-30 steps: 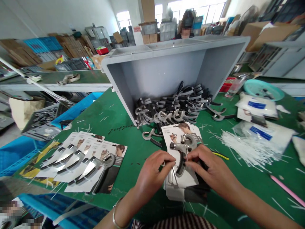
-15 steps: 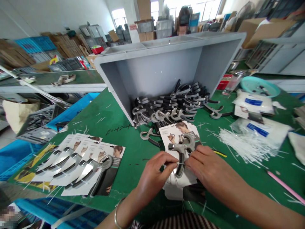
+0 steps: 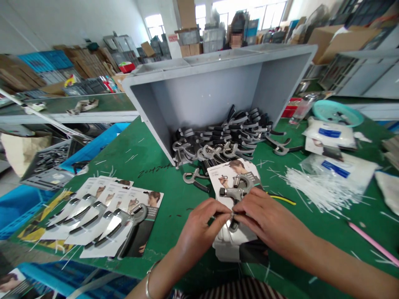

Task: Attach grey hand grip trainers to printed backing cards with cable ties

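Note:
A grey-and-black hand gripper (image 3: 230, 192) lies on the top printed backing card (image 3: 218, 179) of a stack in front of me. Over its near handle, my left hand (image 3: 201, 226) and my right hand (image 3: 264, 214) meet with thumbs and forefingers pinched. Between the fingertips is a thin white cable tie (image 3: 232, 214), mostly hidden by them. The lower end of the handle shows just below the fingers. At left, several cards (image 3: 104, 226) with hand grippers on them lie overlapped in a row.
A large grey crate (image 3: 199, 93) lies on its side, with loose hand grippers (image 3: 230, 133) heaped at its mouth. To the right are loose white cable ties (image 3: 308, 189), plastic bags (image 3: 349, 170), a yellow-handled tool (image 3: 282, 198), a pink stick (image 3: 370, 241) and a turquoise basin (image 3: 338, 113). A person (image 3: 236, 35) is beyond the crate.
My right hand has moved left over the handle, so its fingertips now meet those of my left hand. The white tie, plainer before, is now mostly covered.

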A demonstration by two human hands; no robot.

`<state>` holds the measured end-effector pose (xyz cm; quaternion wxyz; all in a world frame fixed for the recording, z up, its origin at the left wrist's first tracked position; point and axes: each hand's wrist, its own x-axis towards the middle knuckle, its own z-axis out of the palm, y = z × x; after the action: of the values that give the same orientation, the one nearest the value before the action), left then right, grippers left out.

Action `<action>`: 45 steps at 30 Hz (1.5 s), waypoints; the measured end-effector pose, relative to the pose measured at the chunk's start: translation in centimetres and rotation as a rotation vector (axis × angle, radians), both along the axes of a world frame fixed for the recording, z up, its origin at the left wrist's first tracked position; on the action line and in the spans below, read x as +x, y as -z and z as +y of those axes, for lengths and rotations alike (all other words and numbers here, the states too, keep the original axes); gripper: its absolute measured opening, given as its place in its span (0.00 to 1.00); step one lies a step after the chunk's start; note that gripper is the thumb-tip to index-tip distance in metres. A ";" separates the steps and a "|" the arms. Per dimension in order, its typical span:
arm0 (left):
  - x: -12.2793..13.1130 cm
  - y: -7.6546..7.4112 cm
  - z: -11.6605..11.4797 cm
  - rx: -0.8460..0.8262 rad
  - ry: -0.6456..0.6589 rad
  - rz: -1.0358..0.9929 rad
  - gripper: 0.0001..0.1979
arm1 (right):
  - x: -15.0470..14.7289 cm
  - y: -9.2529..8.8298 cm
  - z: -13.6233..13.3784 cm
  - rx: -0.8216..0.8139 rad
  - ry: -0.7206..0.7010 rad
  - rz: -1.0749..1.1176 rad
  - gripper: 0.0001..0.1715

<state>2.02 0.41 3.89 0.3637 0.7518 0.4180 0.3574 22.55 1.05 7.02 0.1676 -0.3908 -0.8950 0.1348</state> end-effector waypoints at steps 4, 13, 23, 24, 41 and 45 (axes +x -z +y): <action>-0.4 -0.8 -0.3 0.094 0.051 0.140 0.05 | -0.4 -0.1 0.1 -0.074 0.030 0.035 0.09; -0.1 -0.4 -1.4 0.188 -0.071 0.154 0.05 | 0.1 0.3 0.5 -0.123 0.018 0.154 0.05; 0.4 3.9 -1.8 0.257 -0.256 0.156 0.19 | 0.4 1.8 1.5 -0.270 -0.187 0.465 0.05; 0.1 4.0 -1.7 0.275 -0.265 0.167 0.16 | 0.6 2.1 1.5 -0.267 -0.218 0.440 0.05; 1.4 3.5 0.7 -0.333 -0.260 -0.104 0.38 | 6.5 3.4 0.3 -0.340 0.069 0.458 0.10; 1.4 3.0 2.6 -0.460 -0.243 -0.121 0.47 | 13.5 9.7 0.8 -0.053 0.495 0.118 0.25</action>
<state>3.41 3.03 0.87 0.5038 0.5709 0.5530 0.3384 36.08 1.84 -2.64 0.2373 -0.5939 -0.7567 0.1357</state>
